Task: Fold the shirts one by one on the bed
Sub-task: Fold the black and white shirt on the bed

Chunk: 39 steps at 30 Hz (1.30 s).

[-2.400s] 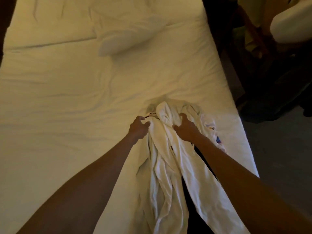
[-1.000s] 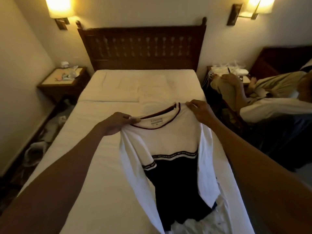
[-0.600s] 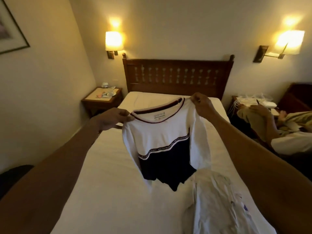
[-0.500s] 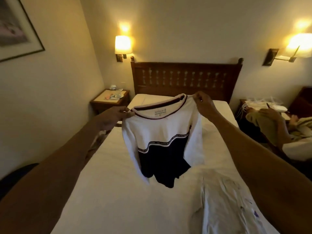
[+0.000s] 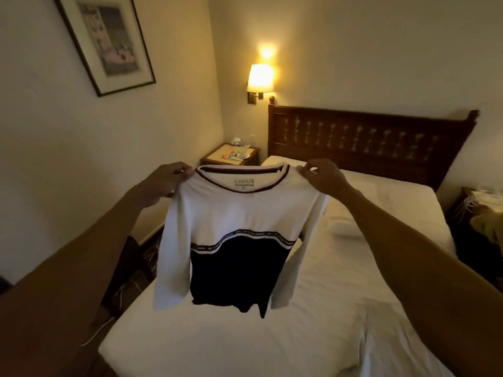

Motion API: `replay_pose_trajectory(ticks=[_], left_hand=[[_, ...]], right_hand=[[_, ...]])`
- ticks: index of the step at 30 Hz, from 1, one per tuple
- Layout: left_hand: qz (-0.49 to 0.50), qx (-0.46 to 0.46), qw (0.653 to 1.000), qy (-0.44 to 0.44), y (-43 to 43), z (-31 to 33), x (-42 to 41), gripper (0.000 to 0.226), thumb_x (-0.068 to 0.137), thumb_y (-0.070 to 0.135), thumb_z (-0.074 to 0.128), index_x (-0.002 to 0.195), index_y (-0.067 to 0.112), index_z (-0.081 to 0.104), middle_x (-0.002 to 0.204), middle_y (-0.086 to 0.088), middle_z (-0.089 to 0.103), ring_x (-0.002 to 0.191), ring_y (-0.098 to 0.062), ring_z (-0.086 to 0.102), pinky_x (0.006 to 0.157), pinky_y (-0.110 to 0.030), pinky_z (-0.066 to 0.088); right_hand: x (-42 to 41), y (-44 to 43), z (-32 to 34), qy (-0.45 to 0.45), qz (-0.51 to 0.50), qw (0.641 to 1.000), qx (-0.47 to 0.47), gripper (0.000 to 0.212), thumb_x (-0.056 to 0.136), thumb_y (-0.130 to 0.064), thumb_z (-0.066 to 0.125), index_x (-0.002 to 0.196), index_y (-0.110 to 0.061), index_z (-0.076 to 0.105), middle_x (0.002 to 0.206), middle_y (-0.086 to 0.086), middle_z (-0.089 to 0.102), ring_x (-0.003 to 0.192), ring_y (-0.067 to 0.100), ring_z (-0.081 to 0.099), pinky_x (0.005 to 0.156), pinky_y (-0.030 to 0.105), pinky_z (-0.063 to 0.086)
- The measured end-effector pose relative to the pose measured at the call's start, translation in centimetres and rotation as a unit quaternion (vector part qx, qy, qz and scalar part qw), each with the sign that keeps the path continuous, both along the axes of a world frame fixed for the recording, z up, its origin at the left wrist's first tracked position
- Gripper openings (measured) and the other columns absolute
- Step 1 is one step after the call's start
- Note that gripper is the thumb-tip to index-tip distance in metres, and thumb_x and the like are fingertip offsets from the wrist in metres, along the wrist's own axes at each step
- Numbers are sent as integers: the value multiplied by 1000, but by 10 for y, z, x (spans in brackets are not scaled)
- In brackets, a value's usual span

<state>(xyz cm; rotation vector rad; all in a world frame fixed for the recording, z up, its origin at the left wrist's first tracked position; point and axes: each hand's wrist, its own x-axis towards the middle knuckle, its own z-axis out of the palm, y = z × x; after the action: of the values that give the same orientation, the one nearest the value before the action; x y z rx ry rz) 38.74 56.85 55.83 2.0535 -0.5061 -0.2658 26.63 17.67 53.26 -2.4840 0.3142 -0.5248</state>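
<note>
Shirt [image 5: 239, 213] hangs in the air above the bed [image 5: 340, 308], pinched at each shoulder by the left hand [image 5: 166, 180] and right hand [image 5: 321, 178]. Spreading is the step, I judge; next, lay it flat on the mattress, sleeves out.

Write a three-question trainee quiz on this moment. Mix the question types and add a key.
1. True or false: the shirt lies flat on the bed.
2. Where do the left hand and right hand pinch the shirt? A) hem B) cuffs C) shoulders
3. Fill in: the lit lamp is mounted to the ___ of the headboard.
Key: 1 false; 2 C; 3 left.
</note>
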Motion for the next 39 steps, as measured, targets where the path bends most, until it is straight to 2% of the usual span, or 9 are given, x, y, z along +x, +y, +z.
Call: replay_pose_trajectory(ticks=[5,8,11,16,20,26,33,37,39], left_hand=[[36,52,996,-60,25,-9,-18,33,90,45,66,96,13,74,103,-4,71,95,-18,65,80,-28,49],[86,130,984,-87,38,-6,-30,46,89,50,68,83,5,75,81,-5,69,74,-17,58,66,-28,40],[135,104,982,-83,49,-8,-47,57,92,48,66,77,-7,61,67,-12,52,63,-18,47,58,-30,35],[190,21,981,22,65,-45,-69,30,103,35,53,99,6,60,87,-5,58,77,-16,55,62,-27,46],[243,50,969,14,89,-87,-59,28,105,33,47,96,11,61,96,-9,60,89,-21,53,73,-31,40],[285,101,953,-26,123,-109,-13,15,100,14,55,90,16,66,109,-10,66,100,-22,56,86,-28,36],[363,139,915,-108,187,-100,74,22,102,27,53,100,12,70,102,-1,65,93,-17,55,80,-27,37],[389,152,896,-152,227,-83,120,21,103,32,52,94,19,66,97,4,61,90,-16,54,77,-28,36],[397,155,889,-171,244,-76,134,17,103,31,52,92,25,64,95,6,61,89,-15,55,77,-27,36]], right_hand=[[22,-5,2,20,53,998,6,66,87,-63,59,63,-3,65,60,9,61,60,24,57,63,38,47],[24,-4,7,61,115,990,46,74,81,-66,60,53,1,51,48,7,43,49,16,41,59,31,32],[28,2,5,130,165,974,89,59,83,-62,63,62,-7,56,65,5,55,62,14,50,64,28,36],[44,18,-13,213,254,935,129,50,74,-69,61,79,-19,63,92,5,63,92,23,60,90,38,47],[78,42,-39,193,286,931,119,32,88,-49,63,87,-17,67,106,7,63,109,28,58,103,44,46],[147,97,-84,120,244,960,70,17,99,-36,56,89,-23,60,99,1,58,99,22,54,81,31,39],[279,187,-89,74,175,980,63,29,93,-53,56,94,-24,62,95,3,63,89,22,59,73,34,42],[347,237,-78,40,205,972,106,35,92,-52,59,71,-26,48,71,-2,53,71,19,53,63,33,38],[371,255,-71,19,225,967,122,36,93,-48,60,73,-20,49,68,-6,47,70,19,49,56,30,32]])
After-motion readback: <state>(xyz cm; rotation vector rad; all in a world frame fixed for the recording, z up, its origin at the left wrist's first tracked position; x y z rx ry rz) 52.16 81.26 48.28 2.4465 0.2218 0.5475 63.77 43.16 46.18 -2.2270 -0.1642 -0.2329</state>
